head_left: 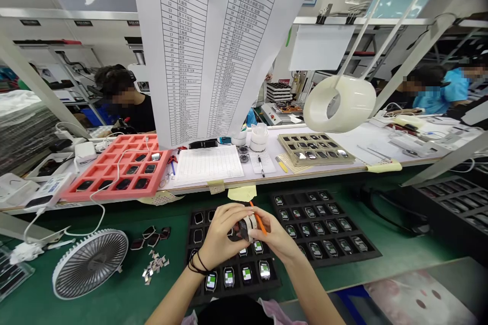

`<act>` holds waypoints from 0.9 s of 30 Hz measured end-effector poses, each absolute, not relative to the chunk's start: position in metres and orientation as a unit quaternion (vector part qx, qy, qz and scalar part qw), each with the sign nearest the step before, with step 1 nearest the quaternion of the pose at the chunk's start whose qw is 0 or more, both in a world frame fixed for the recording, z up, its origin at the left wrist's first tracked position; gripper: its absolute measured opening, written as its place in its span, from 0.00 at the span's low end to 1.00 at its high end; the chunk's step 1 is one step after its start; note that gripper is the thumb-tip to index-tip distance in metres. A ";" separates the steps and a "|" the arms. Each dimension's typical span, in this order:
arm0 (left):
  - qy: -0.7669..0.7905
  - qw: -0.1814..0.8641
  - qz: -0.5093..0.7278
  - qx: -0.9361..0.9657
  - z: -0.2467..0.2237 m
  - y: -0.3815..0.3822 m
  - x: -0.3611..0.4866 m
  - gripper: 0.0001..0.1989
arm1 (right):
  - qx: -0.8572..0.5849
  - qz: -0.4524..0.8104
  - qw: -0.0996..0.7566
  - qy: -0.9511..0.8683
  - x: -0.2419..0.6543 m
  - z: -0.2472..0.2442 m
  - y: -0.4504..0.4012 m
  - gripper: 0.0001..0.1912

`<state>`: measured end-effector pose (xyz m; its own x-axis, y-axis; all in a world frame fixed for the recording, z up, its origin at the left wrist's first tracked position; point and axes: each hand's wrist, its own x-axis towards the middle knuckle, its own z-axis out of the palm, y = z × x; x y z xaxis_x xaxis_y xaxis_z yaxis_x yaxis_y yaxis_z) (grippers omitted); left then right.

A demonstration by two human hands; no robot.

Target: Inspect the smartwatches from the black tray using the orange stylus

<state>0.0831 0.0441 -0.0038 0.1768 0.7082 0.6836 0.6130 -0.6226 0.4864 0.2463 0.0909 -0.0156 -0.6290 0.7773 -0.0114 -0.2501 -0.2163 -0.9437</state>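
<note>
My left hand (pixel 220 231) grips a small black smartwatch body (pixel 244 229) with a white strip or band around it. My right hand (pixel 272 233) presses against the far side of the watch and holds a thin orange stick (pixel 259 219) between its fingers. Its tip is hidden by my fingers. Directly beneath my hands lies a black foam tray (pixel 198 236) holding several watches, some with lit green screens (pixel 229 277). A second black tray (pixel 324 228) of watches sits to the right.
A red foam tray (pixel 118 167) of watches and a beige tray (pixel 316 150) stand on the white bench behind. A white fan (pixel 89 264) and loose metal clips (pixel 154 266) lie on the green mat at left. A printed list (pixel 206 45) and a tape roll (pixel 339 104) hang overhead. Co-workers (pixel 122 96) sit beyond.
</note>
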 end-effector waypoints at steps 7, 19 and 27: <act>0.483 0.099 0.512 0.704 -0.004 0.042 0.075 0.22 | -0.238 0.602 0.543 -0.535 0.261 0.000 0.089 0.20; 0.487 0.135 0.510 0.696 -0.006 0.039 0.081 0.23 | -0.248 0.434 0.616 -0.608 0.254 -0.003 0.072 0.21; 0.499 0.130 0.507 0.691 -0.007 0.038 0.081 0.23 | -0.243 0.387 0.622 -0.636 0.256 0.000 0.069 0.19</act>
<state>0.0815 0.0378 -0.0069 -0.0121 0.8215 0.5700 0.5576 -0.4677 0.6859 0.2559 0.0695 0.0001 -0.1080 0.7905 0.6029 -0.1726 0.5823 -0.7944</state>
